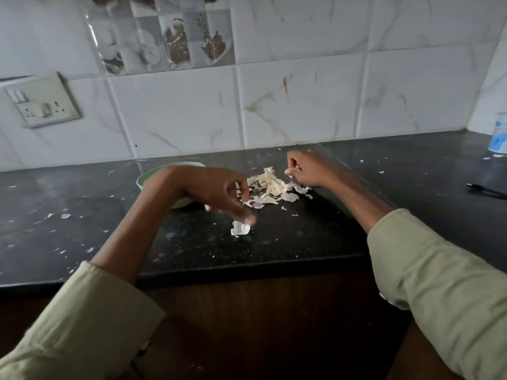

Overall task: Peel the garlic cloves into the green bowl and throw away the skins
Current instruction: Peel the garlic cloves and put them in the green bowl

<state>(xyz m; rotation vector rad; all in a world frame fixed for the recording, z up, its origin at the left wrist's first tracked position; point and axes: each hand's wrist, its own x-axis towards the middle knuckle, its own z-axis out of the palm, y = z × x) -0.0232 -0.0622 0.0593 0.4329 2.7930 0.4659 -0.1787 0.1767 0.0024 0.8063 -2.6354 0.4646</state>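
Black counter [274, 242] flecked with skins [274, 187], marble-tiled wall [301, 105], left hand [216, 193] pinching skin [240, 229], right hand [307, 168] curled, contents unclear

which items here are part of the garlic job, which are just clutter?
Job:
- green bowl
- pile of garlic skins
- loose skin piece at the left hand
- right hand, at the pile

Clutter:
- pen
- white-blue container
- wall socket

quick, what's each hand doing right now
Left hand: fingers curled down, pinching a white papery garlic skin piece above the black stone counter.
Right hand: curled at the pale pile of garlic skins; its grip cannot be told.
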